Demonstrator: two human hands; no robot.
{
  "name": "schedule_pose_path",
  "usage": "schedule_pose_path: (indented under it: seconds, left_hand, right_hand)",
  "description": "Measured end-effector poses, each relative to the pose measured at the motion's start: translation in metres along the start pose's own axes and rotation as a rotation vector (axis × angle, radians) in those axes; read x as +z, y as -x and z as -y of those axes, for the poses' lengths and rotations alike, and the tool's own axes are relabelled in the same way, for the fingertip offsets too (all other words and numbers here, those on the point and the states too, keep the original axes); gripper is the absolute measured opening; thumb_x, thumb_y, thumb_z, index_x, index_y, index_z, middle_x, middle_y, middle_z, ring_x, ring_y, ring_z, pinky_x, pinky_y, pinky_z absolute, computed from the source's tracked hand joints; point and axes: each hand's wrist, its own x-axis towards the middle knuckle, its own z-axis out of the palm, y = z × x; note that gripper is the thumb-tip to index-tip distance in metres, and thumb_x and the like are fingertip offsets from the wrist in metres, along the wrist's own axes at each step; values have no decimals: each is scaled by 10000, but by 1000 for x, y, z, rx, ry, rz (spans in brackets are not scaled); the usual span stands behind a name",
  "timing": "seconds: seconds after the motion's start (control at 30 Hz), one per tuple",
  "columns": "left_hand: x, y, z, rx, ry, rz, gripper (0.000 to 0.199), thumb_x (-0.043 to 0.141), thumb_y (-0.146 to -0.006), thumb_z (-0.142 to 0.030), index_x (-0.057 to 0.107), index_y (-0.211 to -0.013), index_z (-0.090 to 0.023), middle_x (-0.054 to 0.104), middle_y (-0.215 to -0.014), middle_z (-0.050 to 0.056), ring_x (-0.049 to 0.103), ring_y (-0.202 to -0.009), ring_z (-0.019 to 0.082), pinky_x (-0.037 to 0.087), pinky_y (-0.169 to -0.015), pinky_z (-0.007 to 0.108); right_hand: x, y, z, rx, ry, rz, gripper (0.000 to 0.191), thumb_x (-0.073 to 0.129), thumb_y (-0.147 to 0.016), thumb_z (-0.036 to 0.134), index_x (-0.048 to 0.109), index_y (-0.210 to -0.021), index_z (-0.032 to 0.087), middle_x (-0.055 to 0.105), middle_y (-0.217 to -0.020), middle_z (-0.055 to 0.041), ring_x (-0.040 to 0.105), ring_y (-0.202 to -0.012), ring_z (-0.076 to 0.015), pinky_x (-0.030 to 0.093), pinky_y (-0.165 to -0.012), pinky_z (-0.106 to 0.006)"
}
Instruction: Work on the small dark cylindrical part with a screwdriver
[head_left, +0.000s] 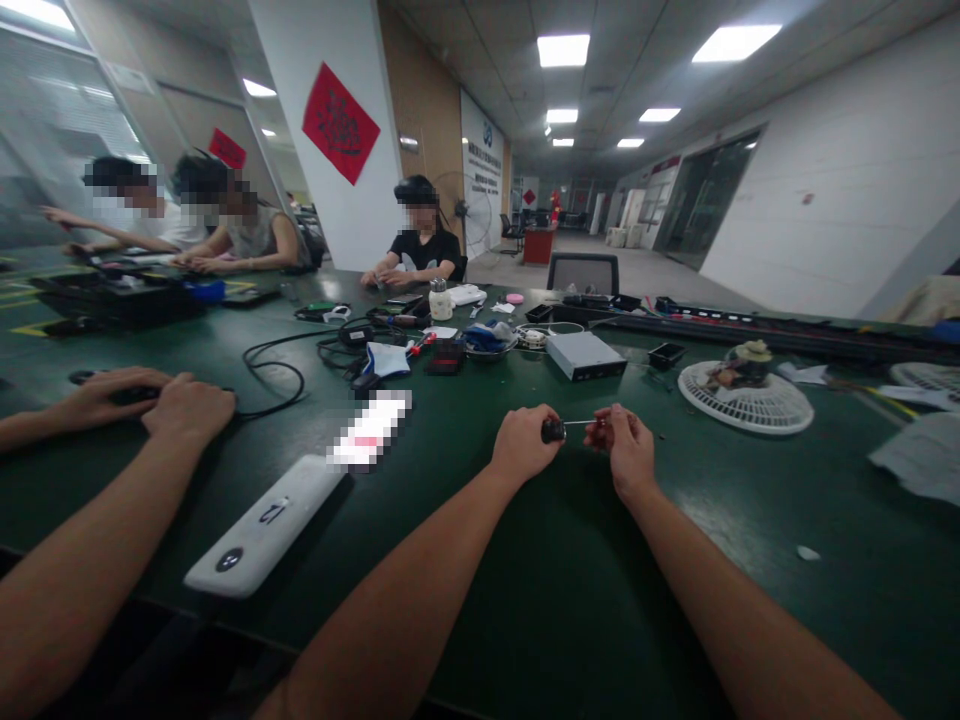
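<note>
In the middle of the head view, my left hand (525, 440) is closed around the black handle of a screwdriver (554, 431). Its thin metal shaft points right, toward my right hand (630, 450). The fingers of that hand are pinched together at the shaft's far end. Whatever they hold there is too small and hidden to make out. Both hands are just above the green table (555, 570). Beyond them lies a grey box-shaped drive (586, 355), which neither hand touches.
At left, another person's hands (187, 405) hold a dark object. Nearby lie a white power bank (262, 530) and a bright-screened phone (371, 430). A white fan grille (746, 397) carries small parts at right. Cables (277, 375) and blue-white gloves (487, 337) lie farther back.
</note>
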Motion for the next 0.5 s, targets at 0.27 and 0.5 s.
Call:
schedule_pose_path:
  seconds: [0.27,0.5]
  left_hand:
    - [-1,0,-1,1,-16,10,218,796,-820,-286,722,-1021,-243,769,-994,32,683,-957,253,519,-921,413]
    - [-2,1,-1,-13,-19,9,202,777,-837,-282,722,-1027,-241,766,-1001,34,681,-967,248,517,-921,406]
  right_hand:
    - [1,1,1,30,23,-1,581,728,-796,763,683,-780,184,666,-588,-7,636,-470,-145,467,-438,-244]
    - [1,2,2,-2,33,-9,536,726,-831,718,696,-864,184,723,-680,-27,670,-514,-159,478,-450,-249]
